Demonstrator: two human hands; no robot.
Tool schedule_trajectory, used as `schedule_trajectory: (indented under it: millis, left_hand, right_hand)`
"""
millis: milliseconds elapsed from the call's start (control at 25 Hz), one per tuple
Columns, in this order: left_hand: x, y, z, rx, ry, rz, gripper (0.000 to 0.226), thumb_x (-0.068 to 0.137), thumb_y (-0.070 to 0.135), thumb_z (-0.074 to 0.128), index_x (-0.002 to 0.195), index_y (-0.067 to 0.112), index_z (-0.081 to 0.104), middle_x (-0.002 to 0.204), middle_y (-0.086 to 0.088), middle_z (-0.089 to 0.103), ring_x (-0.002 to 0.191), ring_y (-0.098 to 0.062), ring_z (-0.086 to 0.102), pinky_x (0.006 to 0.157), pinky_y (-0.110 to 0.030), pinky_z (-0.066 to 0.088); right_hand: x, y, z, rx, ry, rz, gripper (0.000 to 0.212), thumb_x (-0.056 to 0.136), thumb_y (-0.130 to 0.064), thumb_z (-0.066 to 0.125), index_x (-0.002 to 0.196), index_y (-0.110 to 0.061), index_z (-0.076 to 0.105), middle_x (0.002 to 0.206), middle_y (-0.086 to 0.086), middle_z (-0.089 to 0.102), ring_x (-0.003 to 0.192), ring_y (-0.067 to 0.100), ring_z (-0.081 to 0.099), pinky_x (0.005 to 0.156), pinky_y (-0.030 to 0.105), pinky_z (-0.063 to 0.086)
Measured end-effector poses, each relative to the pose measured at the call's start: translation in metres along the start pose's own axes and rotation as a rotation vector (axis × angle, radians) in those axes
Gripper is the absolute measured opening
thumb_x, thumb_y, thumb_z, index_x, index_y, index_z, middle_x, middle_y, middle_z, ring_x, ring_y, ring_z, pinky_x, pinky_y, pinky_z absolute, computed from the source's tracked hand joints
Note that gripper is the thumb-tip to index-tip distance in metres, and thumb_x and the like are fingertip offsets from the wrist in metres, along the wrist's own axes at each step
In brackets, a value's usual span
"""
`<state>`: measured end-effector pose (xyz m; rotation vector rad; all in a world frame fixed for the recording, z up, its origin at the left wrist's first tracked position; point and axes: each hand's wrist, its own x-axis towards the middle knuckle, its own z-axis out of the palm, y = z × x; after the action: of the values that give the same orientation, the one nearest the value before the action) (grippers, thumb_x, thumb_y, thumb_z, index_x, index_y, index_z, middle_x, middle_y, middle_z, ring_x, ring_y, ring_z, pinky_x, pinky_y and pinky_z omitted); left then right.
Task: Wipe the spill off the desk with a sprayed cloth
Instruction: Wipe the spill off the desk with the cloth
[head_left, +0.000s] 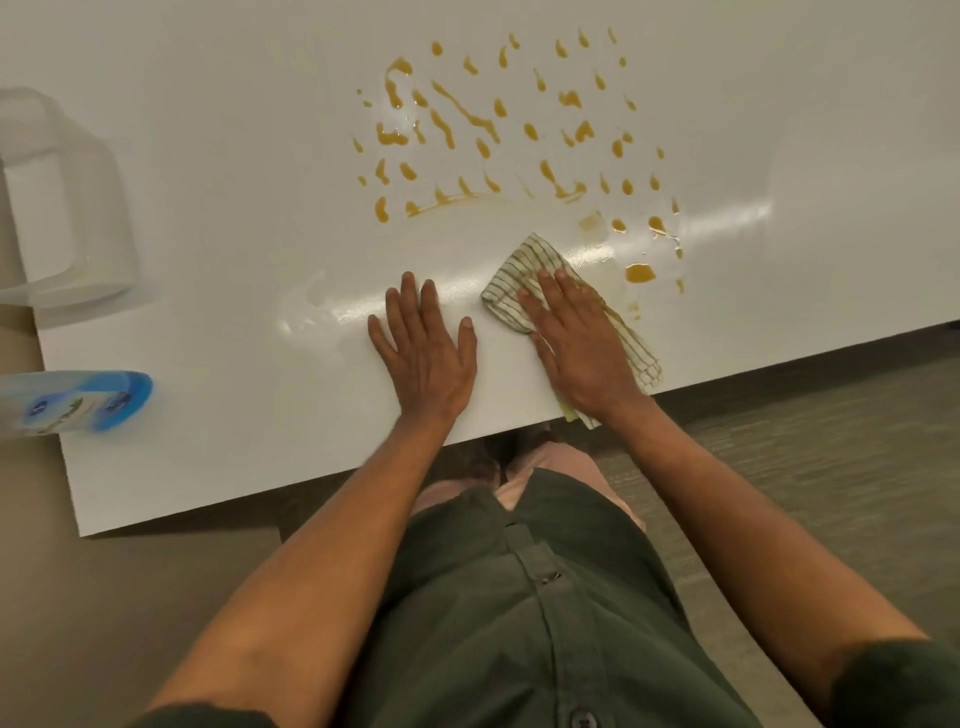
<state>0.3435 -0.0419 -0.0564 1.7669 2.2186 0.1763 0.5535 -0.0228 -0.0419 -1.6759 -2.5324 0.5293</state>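
Observation:
An amber spill (498, 124) of many drops and streaks covers the middle of the white desk (218, 218). A larger amber puddle (640, 273) lies just right of the cloth. A striped green-and-white cloth (524, 270) lies near the desk's front edge, one end hanging over it. My right hand (579, 343) presses flat on the cloth with fingers spread. Beside it, my left hand (423, 348) rests flat on the bare desk, holding nothing. A wet sheen shows on the desk left of my left hand.
A blue-capped spray bottle (78, 402) lies on its side at the desk's left edge. A clear plastic jug (57, 208) stands at the far left. Grey carpet (805, 441) lies below the desk's front edge.

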Motion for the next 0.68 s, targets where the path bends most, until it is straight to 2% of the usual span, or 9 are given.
schedule_trajectory:
  millis: [80, 240, 320, 400, 520, 600, 680]
  left_hand:
    - [0.005, 0.007, 0.008, 0.074, -0.02, 0.0, 0.068, 0.106, 0.049, 0.027, 0.164, 0.012, 0.022, 0.175, -0.01, 0.014, 0.162, -0.031, 0.011, 0.128, -0.063, 0.009]
    - [0.005, 0.004, 0.011, 0.13, 0.011, -0.013, 0.068, 0.106, 0.049, 0.025, 0.163, 0.012, 0.024, 0.174, -0.01, 0.018, 0.161, -0.032, 0.015, 0.127, -0.063, 0.012]
    - [0.006, 0.008, 0.011, 0.144, 0.012, -0.018, 0.069, 0.105, 0.05, 0.025, 0.163, 0.013, 0.024, 0.174, -0.01, 0.018, 0.161, -0.032, 0.015, 0.128, -0.063, 0.012]
    - [0.007, 0.009, 0.011, 0.156, 0.001, -0.023, 0.069, 0.105, 0.051, 0.024, 0.164, 0.013, 0.023, 0.174, -0.01, 0.018, 0.161, -0.032, 0.014, 0.128, -0.063, 0.012]
    - [0.006, 0.008, 0.009, 0.162, -0.011, -0.021, 0.07, 0.105, 0.051, 0.024, 0.164, 0.013, 0.023, 0.174, -0.01, 0.017, 0.161, -0.032, 0.014, 0.128, -0.063, 0.011]
    - [0.006, 0.009, 0.008, 0.153, -0.012, -0.024, 0.07, 0.105, 0.052, 0.023, 0.163, 0.013, 0.024, 0.174, -0.01, 0.018, 0.161, -0.032, 0.014, 0.128, -0.063, 0.012]
    - [0.007, 0.009, 0.007, 0.155, -0.011, -0.025, 0.071, 0.104, 0.052, 0.021, 0.163, 0.013, 0.024, 0.174, -0.011, 0.019, 0.161, -0.033, 0.015, 0.128, -0.063, 0.012]
  right_hand:
    - [0.008, 0.032, -0.012, -0.04, 0.036, 0.005, 0.055, 0.113, -0.031, 0.037, 0.167, -0.023, 0.028, 0.177, 0.008, 0.021, 0.165, 0.029, 0.014, 0.135, 0.048, 0.012]
    - [0.021, 0.098, -0.045, -0.053, 0.168, 0.44, 0.055, 0.113, -0.031, 0.032, 0.167, -0.019, 0.028, 0.176, 0.014, 0.022, 0.164, 0.035, 0.016, 0.133, 0.054, 0.017]
    - [0.04, 0.102, -0.051, -0.041, 0.217, 0.617, 0.057, 0.113, -0.031, 0.027, 0.168, -0.016, 0.025, 0.176, 0.016, 0.018, 0.165, 0.037, 0.013, 0.133, 0.055, 0.014]
    - [0.067, 0.082, -0.046, -0.021, 0.241, 0.706, 0.059, 0.112, -0.031, 0.025, 0.169, -0.014, 0.02, 0.176, 0.02, 0.014, 0.164, 0.04, 0.01, 0.133, 0.055, 0.012]
    - [0.08, 0.031, -0.03, -0.005, 0.173, 0.573, 0.059, 0.113, -0.029, 0.027, 0.169, -0.013, 0.018, 0.176, 0.021, 0.012, 0.164, 0.041, 0.01, 0.133, 0.054, 0.012]
    - [0.051, 0.005, -0.015, -0.005, 0.131, 0.388, 0.058, 0.114, -0.029, 0.032, 0.168, -0.014, 0.022, 0.176, 0.018, 0.015, 0.165, 0.038, 0.01, 0.135, 0.051, 0.011]
    - [0.008, 0.014, -0.006, -0.002, 0.061, 0.188, 0.058, 0.114, -0.032, 0.034, 0.169, -0.022, 0.022, 0.178, 0.009, 0.013, 0.166, 0.03, 0.007, 0.135, 0.048, 0.01]
